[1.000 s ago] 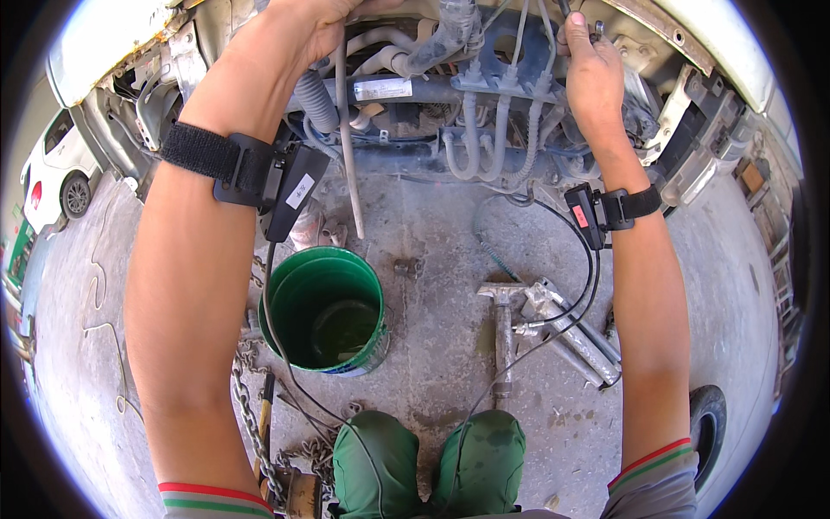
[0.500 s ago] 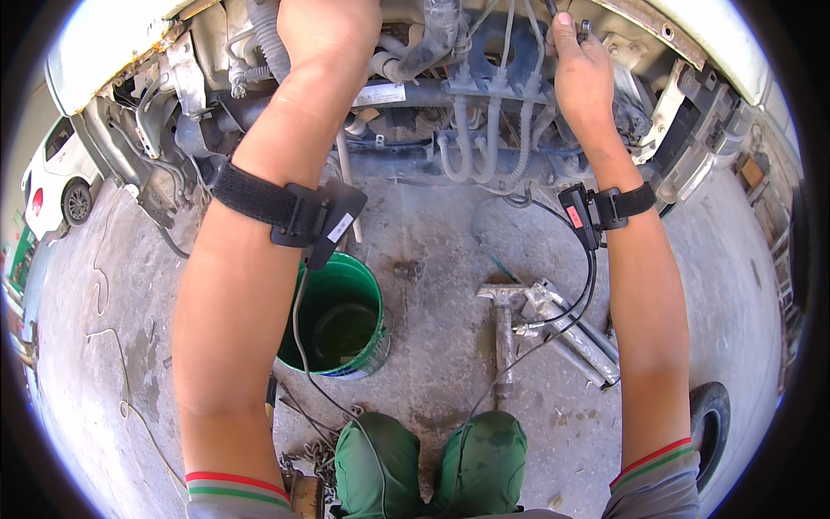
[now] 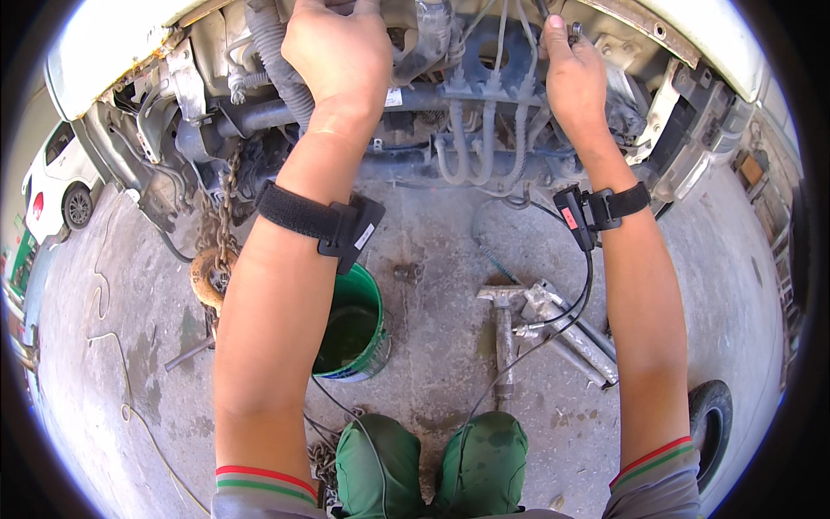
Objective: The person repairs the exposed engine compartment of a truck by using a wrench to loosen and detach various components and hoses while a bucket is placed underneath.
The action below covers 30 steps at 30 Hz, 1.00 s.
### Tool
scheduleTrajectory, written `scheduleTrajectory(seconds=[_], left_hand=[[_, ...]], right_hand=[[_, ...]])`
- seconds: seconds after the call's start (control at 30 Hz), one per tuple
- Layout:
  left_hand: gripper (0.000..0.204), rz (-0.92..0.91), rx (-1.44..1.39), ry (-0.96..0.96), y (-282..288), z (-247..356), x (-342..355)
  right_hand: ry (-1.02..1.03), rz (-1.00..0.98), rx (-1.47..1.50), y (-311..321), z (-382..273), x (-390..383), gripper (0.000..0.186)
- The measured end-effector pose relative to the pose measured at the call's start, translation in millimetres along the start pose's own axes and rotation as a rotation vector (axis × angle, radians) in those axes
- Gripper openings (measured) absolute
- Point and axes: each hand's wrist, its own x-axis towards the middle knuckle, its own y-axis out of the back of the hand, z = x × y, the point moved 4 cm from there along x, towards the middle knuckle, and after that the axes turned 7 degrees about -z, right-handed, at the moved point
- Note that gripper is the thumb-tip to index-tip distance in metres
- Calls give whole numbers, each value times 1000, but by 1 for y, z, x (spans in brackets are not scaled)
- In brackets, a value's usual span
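Both my arms reach up into the open front of a vehicle, among its hoses and pipes. My left hand [image 3: 339, 56] is beside a ribbed grey hose [image 3: 278, 65]; its fingertips pass the upper edge, so their grip is hidden. My right hand [image 3: 574, 86] is closed with the thumb raised, right of the thin metal lines [image 3: 494, 43]. A small metal end [image 3: 575, 31] shows by its fingers; what it belongs to is hidden. Three looped grey hoses [image 3: 490, 143] hang between my hands.
Below, a green bucket [image 3: 377, 359] with liquid stands by my left forearm. A rusty chain [image 3: 232, 186] with a hook [image 3: 207, 277] hangs left of that arm. A metal jack-like tool [image 3: 571, 333] lies on the concrete floor, and a tyre [image 3: 711, 424] sits at right.
My left hand and forearm have moved right, and the hand sits a little lower in view. The chain and hook now show beside that arm. My right hand has shifted only slightly left.
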Motion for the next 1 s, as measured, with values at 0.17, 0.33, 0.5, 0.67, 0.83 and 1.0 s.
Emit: scheduleTrajectory(seconds=[0.17, 0.33, 0.5, 0.67, 0.83, 1.0], left_hand=[[26, -89, -391, 175, -10, -15, 2], [25, -147, -351, 154, -12, -13, 2], [21, -102, -406, 180, -7, -17, 4], [25, -100, -329, 194, 9, -11, -2], [38, -129, 386, -375, 19, 24, -15], [36, -208, 576, -585, 20, 16, 2]], right_hand=[[4, 6, 17, -2, -2, -1, 58], [3, 4, -2, 0, 1, -1, 58], [-29, -55, 7, 2, -8, -2, 54], [-24, -44, 28, 3, -10, -4, 53], [-26, -46, 8, 2, -2, -2, 54], [1, -45, 29, 0, -7, -4, 60]])
